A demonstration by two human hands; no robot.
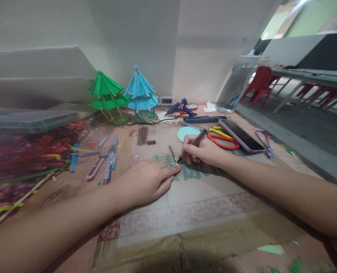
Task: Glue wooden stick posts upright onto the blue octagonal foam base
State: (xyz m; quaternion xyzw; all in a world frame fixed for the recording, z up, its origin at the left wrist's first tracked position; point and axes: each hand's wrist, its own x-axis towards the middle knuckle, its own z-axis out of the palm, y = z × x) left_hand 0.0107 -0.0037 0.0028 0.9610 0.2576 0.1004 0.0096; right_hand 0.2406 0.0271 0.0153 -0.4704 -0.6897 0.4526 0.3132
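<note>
A dark brown marker (pixel 197 142) is held in my right hand (pixel 198 149), its tip down at the near end of a thin brown stick (pixel 173 153). My left hand (pixel 150 180) lies palm down on the printed sheet (pixel 157 212), fingers close together, fingertips pressing that stick's near end. Left of the stick are a small row of brown sticks (pixel 142 135) and a short brown marker cap (pixel 151 142). A pale blue octagonal piece (pixel 187 133) sits just behind my right hand.
Green (pixel 107 98) and blue (pixel 140 94) model pavilions stand by the wall. Scissors (pixel 224 141), a phone (pixel 241 136), a glue gun (pixel 181 108) and a clear bottle (pixel 237 85) are behind and right. Coloured strips (pixel 29 159), pens and a pink cutter (pixel 96 166) lie left.
</note>
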